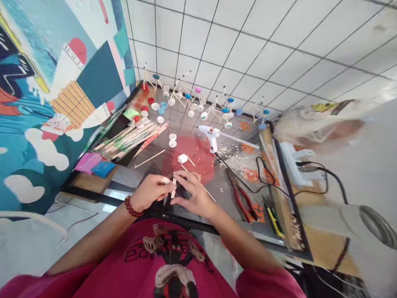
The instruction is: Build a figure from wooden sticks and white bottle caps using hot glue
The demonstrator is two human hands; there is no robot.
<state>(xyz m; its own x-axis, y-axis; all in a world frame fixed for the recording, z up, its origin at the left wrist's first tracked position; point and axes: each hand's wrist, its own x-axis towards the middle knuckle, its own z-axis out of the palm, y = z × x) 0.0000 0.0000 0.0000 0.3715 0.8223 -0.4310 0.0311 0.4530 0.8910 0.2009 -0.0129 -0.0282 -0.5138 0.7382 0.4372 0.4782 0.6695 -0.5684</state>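
My left hand (150,191) and my right hand (192,192) meet over the near edge of a glass table (223,182). Together they pinch a pair of short wooden sticks (173,188), held upright between the fingertips. A dark blade-like tip (165,200) pokes down below my left hand's fingers. Just beyond the hands lie a small white cap (182,158) and a loose stick (150,158) on a red round patch. A red bead bracelet (132,208) is on my left wrist.
A white glue gun (211,135) stands mid-table with its black cord trailing right. Red-handled pliers (243,198) lie to the right. Bundles of sticks (130,138), bottle caps (155,109) and several stick-and-cap models (198,101) fill the far side. A power strip (294,163) sits right.
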